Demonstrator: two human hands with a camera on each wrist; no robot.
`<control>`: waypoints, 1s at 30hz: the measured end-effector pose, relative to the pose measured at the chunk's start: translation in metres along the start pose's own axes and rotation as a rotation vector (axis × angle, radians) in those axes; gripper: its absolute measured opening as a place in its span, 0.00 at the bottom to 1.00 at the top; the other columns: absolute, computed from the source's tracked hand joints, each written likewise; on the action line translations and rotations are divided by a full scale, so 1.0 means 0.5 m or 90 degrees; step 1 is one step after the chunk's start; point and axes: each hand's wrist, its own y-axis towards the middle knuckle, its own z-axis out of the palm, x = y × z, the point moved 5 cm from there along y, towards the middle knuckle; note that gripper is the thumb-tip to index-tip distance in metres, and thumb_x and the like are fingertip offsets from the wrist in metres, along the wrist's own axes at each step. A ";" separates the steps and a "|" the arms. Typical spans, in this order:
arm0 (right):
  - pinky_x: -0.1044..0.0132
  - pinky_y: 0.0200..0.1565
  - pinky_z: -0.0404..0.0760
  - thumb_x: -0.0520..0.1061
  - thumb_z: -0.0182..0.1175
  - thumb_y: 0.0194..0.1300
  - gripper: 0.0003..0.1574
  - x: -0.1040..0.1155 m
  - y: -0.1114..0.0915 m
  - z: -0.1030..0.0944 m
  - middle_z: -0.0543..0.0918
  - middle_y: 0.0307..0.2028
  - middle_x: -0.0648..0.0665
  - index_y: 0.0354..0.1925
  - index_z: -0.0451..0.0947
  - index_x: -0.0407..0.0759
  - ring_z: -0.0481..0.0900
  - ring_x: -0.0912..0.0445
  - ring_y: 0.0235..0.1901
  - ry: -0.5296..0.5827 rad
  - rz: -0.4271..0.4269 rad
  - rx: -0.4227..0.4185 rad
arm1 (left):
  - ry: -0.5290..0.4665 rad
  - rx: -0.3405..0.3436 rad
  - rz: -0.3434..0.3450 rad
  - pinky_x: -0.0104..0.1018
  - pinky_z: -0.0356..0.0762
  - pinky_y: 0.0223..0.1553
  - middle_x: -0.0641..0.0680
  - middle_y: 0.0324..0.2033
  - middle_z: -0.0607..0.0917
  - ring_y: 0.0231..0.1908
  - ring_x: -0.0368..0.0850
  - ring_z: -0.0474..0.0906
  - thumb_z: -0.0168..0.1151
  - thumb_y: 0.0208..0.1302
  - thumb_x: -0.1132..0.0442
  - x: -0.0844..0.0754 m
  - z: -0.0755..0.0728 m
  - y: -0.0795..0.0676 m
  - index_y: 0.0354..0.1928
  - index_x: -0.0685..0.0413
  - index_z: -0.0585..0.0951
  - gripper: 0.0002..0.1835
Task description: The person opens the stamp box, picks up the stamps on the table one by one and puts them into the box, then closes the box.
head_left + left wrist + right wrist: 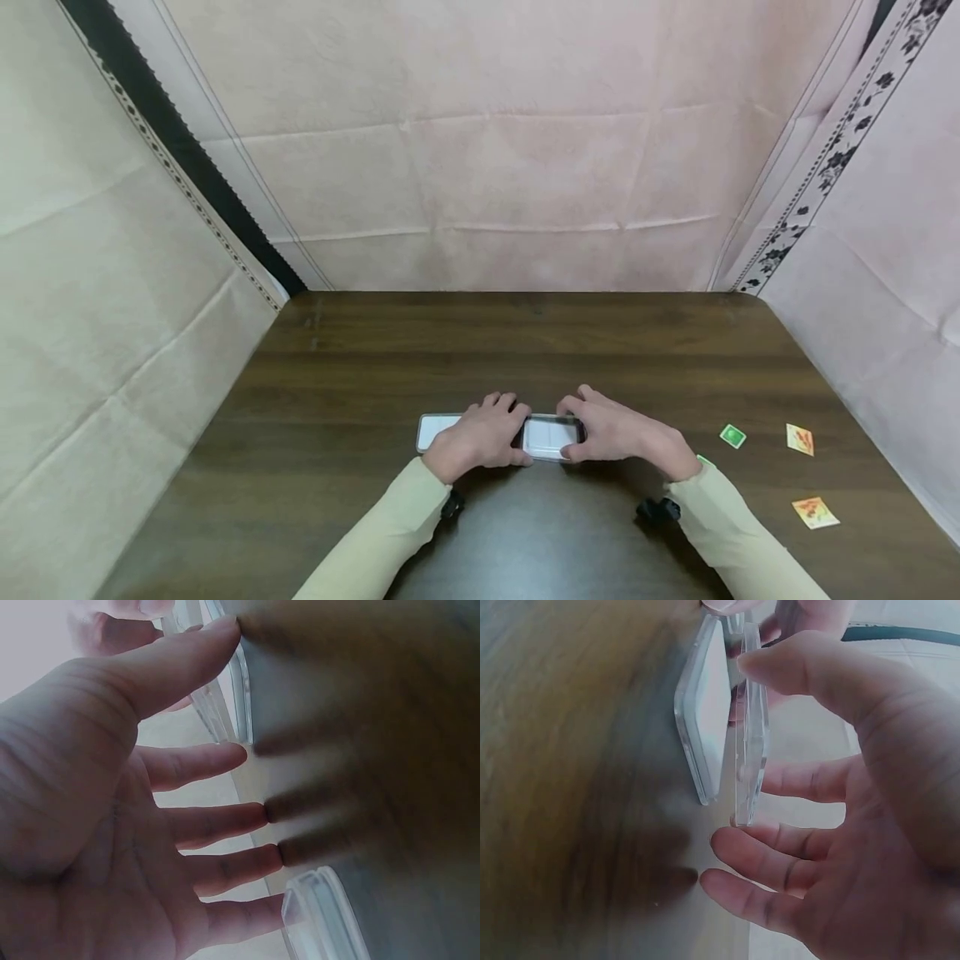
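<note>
A flat clear plastic case (546, 437) with a white inside lies on the table between the hands. My left hand (483, 433) holds it at its left end, thumb on the near edge and index finger toward the far edge. The other left fingers spread toward the tabletop. With thumb and fingers, my right hand (615, 429) grips a clear plastic lid (750, 735), which stands slightly apart from the white-filled base (709, 712). A second flat white case (438, 429) lies partly under my left hand; its clear corner (322, 915) shows near the little finger.
On the right part of the brown wooden table (337, 517) lie a small green square (732, 436) and two orange-and-white square pieces (800, 440). Pale cloth curtains (525, 167) enclose the table at the back and both sides.
</note>
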 end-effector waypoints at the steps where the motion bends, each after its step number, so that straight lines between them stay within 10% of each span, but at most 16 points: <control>1: 0.62 0.36 0.73 0.54 0.71 0.56 0.30 -0.002 -0.001 -0.001 0.70 0.43 0.46 0.53 0.73 0.49 0.70 0.55 0.37 -0.001 0.002 -0.001 | -0.001 0.002 0.001 0.55 0.68 0.63 0.55 0.66 0.70 0.67 0.56 0.64 0.66 0.58 0.37 -0.001 0.000 0.000 0.66 0.43 0.70 0.37; 30: 0.64 0.31 0.71 0.54 0.71 0.57 0.33 -0.028 -0.001 -0.025 0.69 0.43 0.43 0.57 0.72 0.48 0.69 0.55 0.34 -0.020 0.008 -0.042 | -0.007 -0.006 0.000 0.57 0.68 0.64 0.57 0.68 0.69 0.69 0.58 0.63 0.64 0.60 0.38 -0.002 0.005 0.002 0.65 0.42 0.72 0.34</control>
